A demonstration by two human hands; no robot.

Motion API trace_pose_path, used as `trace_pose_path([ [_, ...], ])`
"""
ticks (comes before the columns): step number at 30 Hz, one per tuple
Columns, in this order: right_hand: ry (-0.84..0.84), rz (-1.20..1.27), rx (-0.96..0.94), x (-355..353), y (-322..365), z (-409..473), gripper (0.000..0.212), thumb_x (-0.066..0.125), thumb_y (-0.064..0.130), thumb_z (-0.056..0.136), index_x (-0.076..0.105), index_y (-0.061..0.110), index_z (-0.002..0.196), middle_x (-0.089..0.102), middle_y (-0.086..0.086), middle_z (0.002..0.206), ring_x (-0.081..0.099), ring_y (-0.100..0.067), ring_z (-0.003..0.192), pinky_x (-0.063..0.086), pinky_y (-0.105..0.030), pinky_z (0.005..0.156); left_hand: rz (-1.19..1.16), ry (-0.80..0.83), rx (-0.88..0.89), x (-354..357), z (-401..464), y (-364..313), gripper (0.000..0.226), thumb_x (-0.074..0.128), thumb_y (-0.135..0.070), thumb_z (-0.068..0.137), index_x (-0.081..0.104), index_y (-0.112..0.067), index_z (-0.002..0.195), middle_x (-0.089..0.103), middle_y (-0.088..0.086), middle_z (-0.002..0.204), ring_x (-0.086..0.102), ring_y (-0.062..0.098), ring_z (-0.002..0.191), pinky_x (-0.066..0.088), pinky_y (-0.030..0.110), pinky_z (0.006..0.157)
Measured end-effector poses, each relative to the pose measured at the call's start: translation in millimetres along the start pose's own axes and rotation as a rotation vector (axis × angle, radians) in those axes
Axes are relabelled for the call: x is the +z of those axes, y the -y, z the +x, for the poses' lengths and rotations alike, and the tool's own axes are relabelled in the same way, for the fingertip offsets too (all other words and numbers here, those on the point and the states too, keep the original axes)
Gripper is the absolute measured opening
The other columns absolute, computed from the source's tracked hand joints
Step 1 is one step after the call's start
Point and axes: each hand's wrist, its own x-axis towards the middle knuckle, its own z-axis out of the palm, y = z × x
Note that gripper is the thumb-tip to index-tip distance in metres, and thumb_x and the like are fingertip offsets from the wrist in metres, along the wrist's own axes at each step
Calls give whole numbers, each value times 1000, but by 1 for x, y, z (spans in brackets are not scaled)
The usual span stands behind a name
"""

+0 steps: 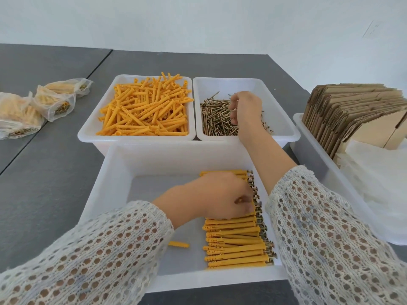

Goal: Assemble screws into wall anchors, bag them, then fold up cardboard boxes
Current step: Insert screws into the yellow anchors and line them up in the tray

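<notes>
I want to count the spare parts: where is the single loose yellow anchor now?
In the head view, the loose anchor lies on the floor of the near white tray, left of the row of assembled anchors, beside the left sleeve.

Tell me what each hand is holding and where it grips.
Right hand pinches screws from the pile; exact grip point hidden. Left hand grips an anchor near its head end.
</notes>
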Motion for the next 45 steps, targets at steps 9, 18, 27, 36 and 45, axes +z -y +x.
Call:
trace_pose_path([
  [9,44,-70,7,0,-6,5,25,39,5,91,57,12,76,53,0,60,41,-11,45,34,-21,42,-308,115,43,0,0,-8,17,60,-28,98,70,-16,103,73,1,79,65,8,70,55,30,74],
  [18,44,-476,-200,3,-18,11,23,40,8,91,58,7,76,53,-10,70,43,-20,63,38,-34,62,-132,-561,-9,-32,-6,21,21,53,-23,98,69,-19,86,64,-6,65,59,8,61,51,35,64],
  [27,396,-1246,-165,7,-23,1,22,40,31,95,49,17,81,50,-2,82,50,-28,83,41,-35,69,241,-877,-470,-51,-27,91,21,53,-24,97,66,-17,112,60,4,111,47,26,108,46,44,83],
  [36,456,-1368,-47,7,-15,-4,44,32,38,98,54,12,125,58,-8,124,54,-30,111,42,-46,102,141,-500,-806,-55,-31,110,40,36,-50,100,60,-30,124,58,3,127,54,32,115,30,51,102],
  [45,248,-1345,-182,7,-22,-4,32,38,31,94,45,14,68,52,-1,69,48,-20,64,33,-29,60,-51,-692,-528,-55,-32,105,16,54,-22,97,70,-20,100,67,-4,93,61,20,89,52,41,82],
])
